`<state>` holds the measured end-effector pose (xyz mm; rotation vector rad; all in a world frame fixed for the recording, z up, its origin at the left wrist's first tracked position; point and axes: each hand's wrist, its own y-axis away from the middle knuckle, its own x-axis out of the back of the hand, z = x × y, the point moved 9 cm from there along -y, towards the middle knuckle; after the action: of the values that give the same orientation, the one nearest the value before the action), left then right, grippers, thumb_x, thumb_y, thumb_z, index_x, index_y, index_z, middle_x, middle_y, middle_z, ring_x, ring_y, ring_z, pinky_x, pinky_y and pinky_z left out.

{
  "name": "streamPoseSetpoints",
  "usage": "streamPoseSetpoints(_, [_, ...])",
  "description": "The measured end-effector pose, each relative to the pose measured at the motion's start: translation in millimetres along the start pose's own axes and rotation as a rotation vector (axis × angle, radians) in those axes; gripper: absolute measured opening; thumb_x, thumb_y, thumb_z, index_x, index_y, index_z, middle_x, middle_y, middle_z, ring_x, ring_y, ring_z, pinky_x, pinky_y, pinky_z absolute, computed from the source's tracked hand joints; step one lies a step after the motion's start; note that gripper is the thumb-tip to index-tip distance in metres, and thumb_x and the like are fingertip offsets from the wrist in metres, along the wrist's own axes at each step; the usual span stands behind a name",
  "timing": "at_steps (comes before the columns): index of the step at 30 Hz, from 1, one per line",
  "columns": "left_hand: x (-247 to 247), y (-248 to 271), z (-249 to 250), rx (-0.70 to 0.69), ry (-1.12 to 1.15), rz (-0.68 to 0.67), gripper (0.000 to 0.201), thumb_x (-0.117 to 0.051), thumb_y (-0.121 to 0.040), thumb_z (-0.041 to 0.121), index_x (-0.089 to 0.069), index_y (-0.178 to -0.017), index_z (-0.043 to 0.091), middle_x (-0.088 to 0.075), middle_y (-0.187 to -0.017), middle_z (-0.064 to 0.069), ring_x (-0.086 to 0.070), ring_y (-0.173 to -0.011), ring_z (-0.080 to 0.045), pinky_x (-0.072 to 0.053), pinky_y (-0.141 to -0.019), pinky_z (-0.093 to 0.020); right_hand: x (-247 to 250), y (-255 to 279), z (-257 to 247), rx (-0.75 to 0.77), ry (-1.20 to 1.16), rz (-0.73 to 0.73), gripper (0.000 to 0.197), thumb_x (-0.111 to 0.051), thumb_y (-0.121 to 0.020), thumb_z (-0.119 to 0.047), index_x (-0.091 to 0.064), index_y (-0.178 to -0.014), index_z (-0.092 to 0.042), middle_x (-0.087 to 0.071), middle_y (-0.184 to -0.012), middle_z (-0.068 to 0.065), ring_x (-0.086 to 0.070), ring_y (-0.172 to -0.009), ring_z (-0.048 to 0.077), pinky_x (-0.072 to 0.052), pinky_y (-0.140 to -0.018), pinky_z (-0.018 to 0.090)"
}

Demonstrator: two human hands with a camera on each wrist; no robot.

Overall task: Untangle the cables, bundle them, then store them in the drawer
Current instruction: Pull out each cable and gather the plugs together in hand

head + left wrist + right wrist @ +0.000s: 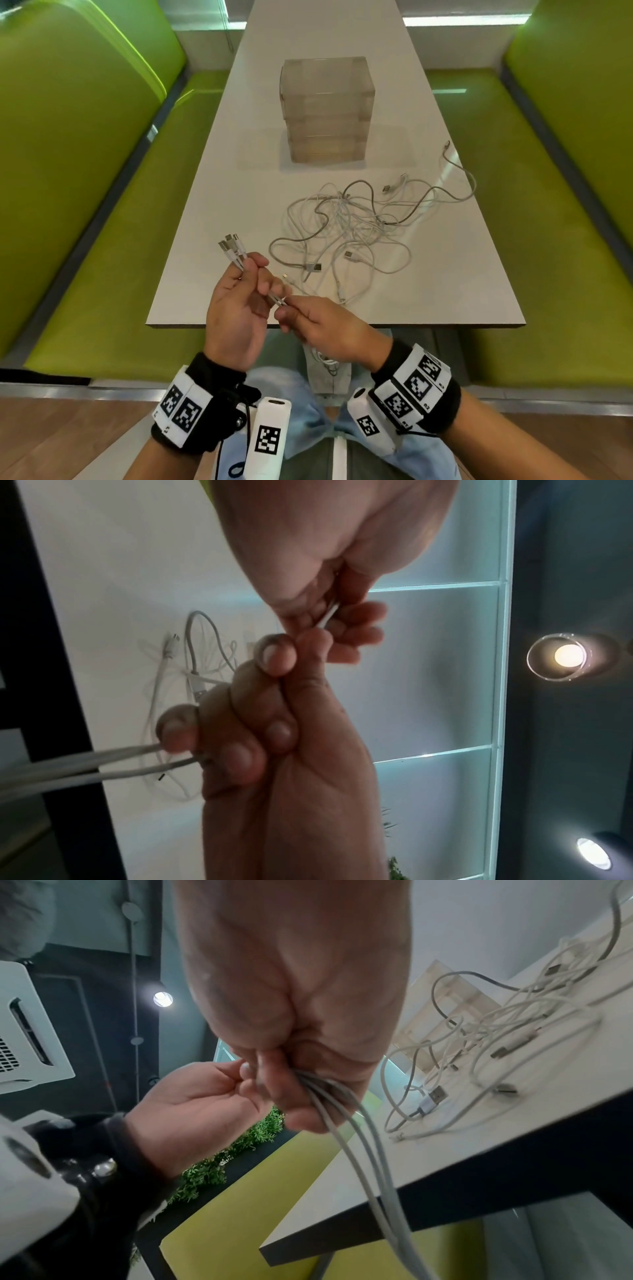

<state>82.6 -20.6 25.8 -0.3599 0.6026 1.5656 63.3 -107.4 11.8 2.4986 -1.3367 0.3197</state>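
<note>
My left hand [251,270] pinches a bunch of white cable ends [233,248] over the table's near edge, their plugs sticking up and away from me. Just to its right, my right hand [286,310] grips the same white strands, which hang below the table edge [325,363]. The right wrist view shows my right hand [291,1096] curled round several strands [359,1150]. The left wrist view shows my left hand [325,620] pinching one thin white cable. A loose tangle of white and grey cables [370,212] lies on the table. Behind it stands a clear stacked drawer unit [327,109] with its drawers closed.
The white table [219,212] is long and narrow, and its near edge runs just under my hands. Green benches flank it on the left [85,188] and on the right [555,240]. One grey cable end [447,145] reaches the table's right edge.
</note>
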Motion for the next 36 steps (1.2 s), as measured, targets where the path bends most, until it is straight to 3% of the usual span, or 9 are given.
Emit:
streamPoseSetpoints(4, [-1,-1,-4,0.038,0.048,-0.01,0.02,-0.04,-0.094,0.026,-0.052,-0.085,0.012,-0.034,-0.053,0.006,-0.031,-0.045,-0.007,-0.035,-0.045,-0.02,-4,6,-4,0.0,-0.103,-0.03,0.026,-0.042,-0.1,-0.023,-0.056,-0.078,-0.019,-0.057,-0.056,-0.017,-0.049,-0.054,-0.003,-0.038,-0.059,0.012])
streamPoseSetpoints(7, [3,-6,6,-0.008,-0.018,-0.005,0.021,-0.038,-0.095,0.025,-0.05,-0.084,0.012,-0.034,-0.052,0.007,-0.028,-0.045,-0.006,-0.03,-0.044,-0.018,15,3,10,-0.006,0.068,0.07,0.025,-0.045,-0.098,-0.028,-0.061,-0.109,-0.011,-0.066,-0.098,0.002,-0.058,-0.09,0.011,-0.045,-0.081,0.022])
streamPoseSetpoints(9, [7,-10,15,-0.04,-0.051,0.005,0.021,-0.038,-0.096,0.025,-0.049,-0.084,0.012,-0.034,-0.052,0.007,-0.027,-0.046,-0.005,-0.029,-0.045,-0.017,36,-2,31,-0.036,0.264,0.18,0.024,-0.05,-0.096,-0.026,-0.06,-0.113,-0.012,-0.062,-0.11,0.006,-0.055,-0.101,0.014,-0.043,-0.088,0.024])
streamPoseSetpoints(13, [12,-14,16,-0.04,-0.1,0.032,0.025,-0.033,-0.1,0.022,-0.049,-0.083,0.012,-0.039,-0.054,0.006,-0.03,-0.047,-0.006,-0.031,-0.047,-0.018,46,-9,69,-0.19,0.698,0.164,0.024,-0.054,-0.091,-0.022,-0.057,-0.112,-0.01,-0.055,-0.108,0.009,-0.048,-0.104,0.025,-0.04,-0.083,0.033])
streamPoseSetpoints(18, [16,-14,1,-0.003,-0.228,0.06,0.027,-0.034,-0.102,0.019,-0.053,-0.085,0.01,-0.062,-0.063,0.0,-0.049,-0.056,-0.009,-0.043,-0.056,-0.02,49,-7,62,-0.137,0.809,0.222,0.021,-0.043,-0.096,-0.022,-0.057,-0.104,-0.009,-0.059,-0.099,0.01,-0.052,-0.096,0.025,-0.043,-0.079,0.037])
streamPoseSetpoints(22, [16,-14,-1,-0.024,-0.3,0.06,0.025,-0.035,-0.102,0.016,-0.054,-0.089,0.006,-0.074,-0.078,-0.007,-0.069,-0.07,-0.016,-0.055,-0.065,-0.023,73,13,26,0.027,0.472,0.423,0.015,-0.047,-0.094,-0.021,-0.056,-0.091,-0.01,-0.061,-0.081,0.004,-0.055,-0.074,0.015,-0.048,-0.069,0.033])
streamPoseSetpoints(26, [4,-13,-6,-0.023,-0.282,0.002,0.023,-0.037,-0.101,0.014,-0.056,-0.095,0.004,-0.074,-0.094,-0.013,-0.071,-0.089,-0.026,-0.057,-0.076,-0.029,73,22,-4,0.026,-0.063,0.387,0.003,-0.057,-0.092,-0.015,-0.057,-0.092,-0.012,-0.067,-0.077,0.001,-0.061,-0.069,0.013,-0.051,-0.07,0.025])
streamPoseSetpoints(30, [-11,-10,-13,-0.018,-0.333,-0.077,0.025,-0.039,-0.1,0.015,-0.058,-0.106,0.001,-0.073,-0.104,-0.009,-0.07,-0.096,-0.023,-0.054,-0.077,-0.027,62,16,-9,0.043,-0.192,0.392,0.007,-0.065,-0.087,-0.013,-0.063,-0.09,-0.007,-0.069,-0.074,-0.007,-0.062,-0.064,0.013,-0.05,-0.063,0.019])
streamPoseSetpoints(36, [-18,-6,-16,-0.003,-0.304,-0.15,0.026,-0.041,-0.094,0.018,-0.061,-0.107,0.006,-0.071,-0.114,-0.007,-0.068,-0.099,-0.024,-0.055,-0.074,-0.028,55,13,-4,0.013,-0.323,0.41,0.007,-0.065,-0.086,-0.008,-0.066,-0.089,-0.001,-0.069,-0.072,0.009,-0.058,-0.056,0.005,-0.041,-0.052,0.009])
